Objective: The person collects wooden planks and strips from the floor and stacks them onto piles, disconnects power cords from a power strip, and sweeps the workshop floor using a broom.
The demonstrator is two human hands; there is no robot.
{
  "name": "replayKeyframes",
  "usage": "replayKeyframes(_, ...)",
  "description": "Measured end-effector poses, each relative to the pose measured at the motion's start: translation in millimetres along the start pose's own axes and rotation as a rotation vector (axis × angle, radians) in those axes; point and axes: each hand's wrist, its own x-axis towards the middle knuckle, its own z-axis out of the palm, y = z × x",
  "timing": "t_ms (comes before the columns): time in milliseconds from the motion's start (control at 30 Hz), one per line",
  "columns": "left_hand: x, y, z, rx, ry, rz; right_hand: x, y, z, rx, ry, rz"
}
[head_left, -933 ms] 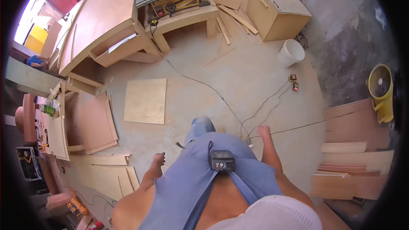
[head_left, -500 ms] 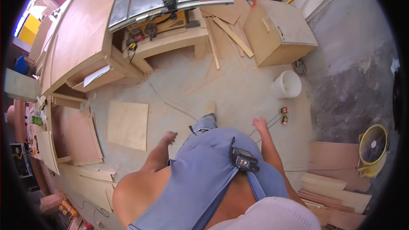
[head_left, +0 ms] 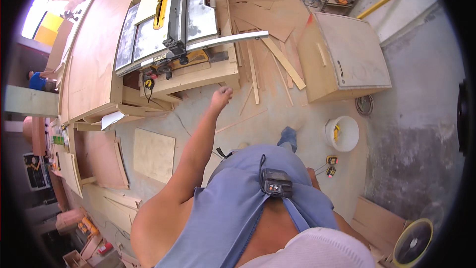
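My left hand (head_left: 221, 98) is stretched forward in the air, its fingers loosely curled with nothing visible in them. It is nearest to the front edge of the wooden stand (head_left: 218, 75) under a table saw (head_left: 148, 42). The saw has a grey metal top, a long fence and a yellow insert. Behind my body most of my right hand (head_left: 311, 172) is hidden, so its fingers do not show. Close to that hand, two yellow-and-black tape measures (head_left: 331, 160) appear on the floor.
A wooden cabinet (head_left: 347, 54) stands ahead on the right, with a white bucket (head_left: 342, 134) nearer. Wood strips (head_left: 282, 62) lie between saw and cabinet. A plywood sheet (head_left: 154, 154) rests on the floor at left; a yellow-rimmed fan (head_left: 413, 243) is at lower right. A cable crosses the floor.
My left arm has swung forward toward the saw stand, while my right hand has dropped back beside my body. The saw, cabinet and bucket appear nearer, and my other foot is forward.
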Motion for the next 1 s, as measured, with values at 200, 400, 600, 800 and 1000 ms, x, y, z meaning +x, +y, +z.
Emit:
replayKeyframes(200,-89,-120,2,0.804,-0.156,-0.534,151,122,-88,0.326,0.022,0.133)
replayKeyframes(400,-168,-64,52,0.132,0.171,-1.101,261,235,-192,0.963,0.121,0.364)
replayKeyframes(600,-84,-17,89,0.215,0.162,-0.78,311,234,-285,1.13,0.106,0.315)
replayKeyframes(800,36,104,161,0.368,0.12,-0.477,296,222,-219,1.353,0.054,0.414)
replayKeyframes(1000,85,116,194,0.443,-0.03,-0.459,276,214,-166,1.196,-0.188,0.576)
